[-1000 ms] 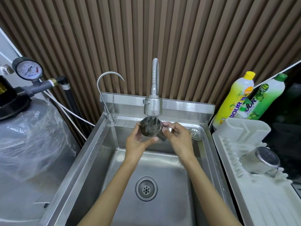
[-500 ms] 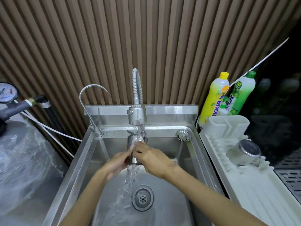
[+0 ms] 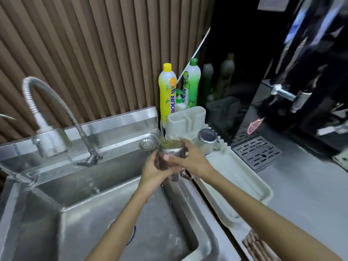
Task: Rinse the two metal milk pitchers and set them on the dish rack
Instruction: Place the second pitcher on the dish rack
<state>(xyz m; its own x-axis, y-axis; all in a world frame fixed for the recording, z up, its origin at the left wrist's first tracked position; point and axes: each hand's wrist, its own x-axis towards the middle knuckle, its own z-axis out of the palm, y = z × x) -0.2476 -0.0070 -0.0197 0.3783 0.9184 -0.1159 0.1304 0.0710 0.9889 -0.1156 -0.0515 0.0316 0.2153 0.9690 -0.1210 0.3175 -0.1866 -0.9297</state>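
Note:
I hold a metal milk pitcher with both hands over the right edge of the steel sink, close to the white dish rack. My left hand wraps it from below and the left. My right hand grips its right side and partly covers it. The pitcher's bottom faces up. A second metal pitcher rests on the rack's far end, just right of my right hand.
The flexible tap hangs over the sink at left. A yellow soap bottle and a green one stand behind the rack's cutlery holder. A black machine with a drip grate stands at right.
Both hands carried the pitcher from under the running tap to the right, toward the dish rack. The view has swung right with them.

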